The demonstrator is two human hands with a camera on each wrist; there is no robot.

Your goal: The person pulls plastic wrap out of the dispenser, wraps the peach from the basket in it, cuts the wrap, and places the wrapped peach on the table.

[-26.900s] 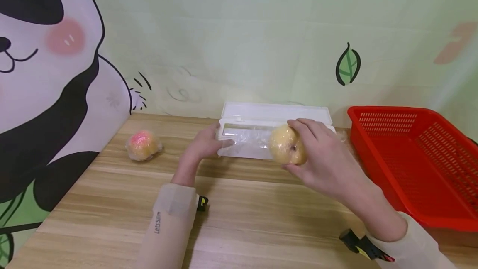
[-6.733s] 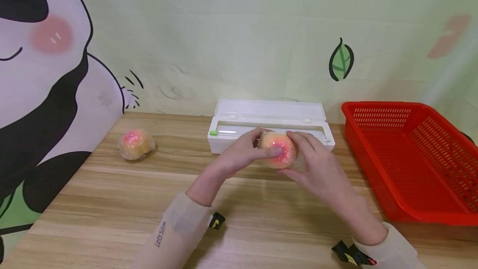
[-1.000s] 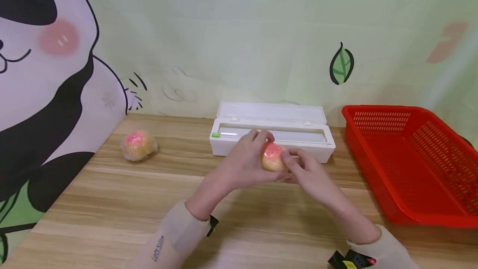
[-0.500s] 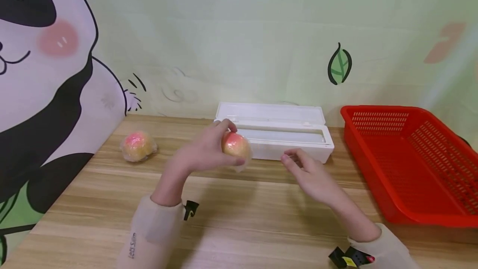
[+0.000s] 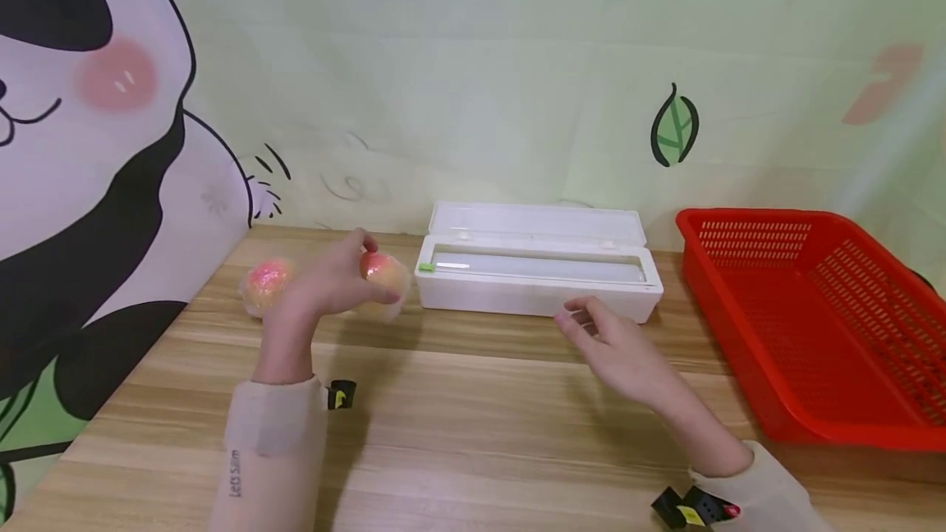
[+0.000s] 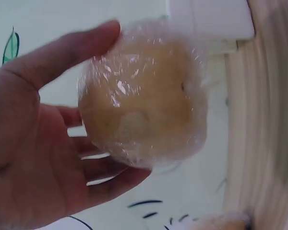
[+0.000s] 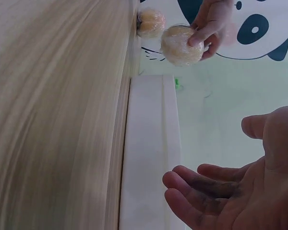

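Note:
My left hand point(image 5: 328, 282) grips a yellow-pink peach point(image 5: 386, 276) wrapped in clear cling film, holding it above the table at the left. In the left wrist view the thumb lies across one side of the wrapped peach point(image 6: 144, 100), with the fingers behind it. A second wrapped peach point(image 5: 264, 282) sits at the table's left, partly hidden by my left hand. My right hand point(image 5: 619, 351) holds nothing; its fingers are loosely bent in front of a white cling film dispenser point(image 5: 539, 295). The dispenser's lid stands raised, and a green slider shows at its left end.
A red plastic basket point(image 5: 746, 351) with perforated sides stands at the right of the wooden table point(image 5: 473, 450). Behind the table hangs a pale green cloth point(image 5: 517, 105) printed with a panda and leaves.
A second ago both hands held the peach in front of the dispenser. The right hand has let go and stayed there, while the left has carried the peach left towards the other one.

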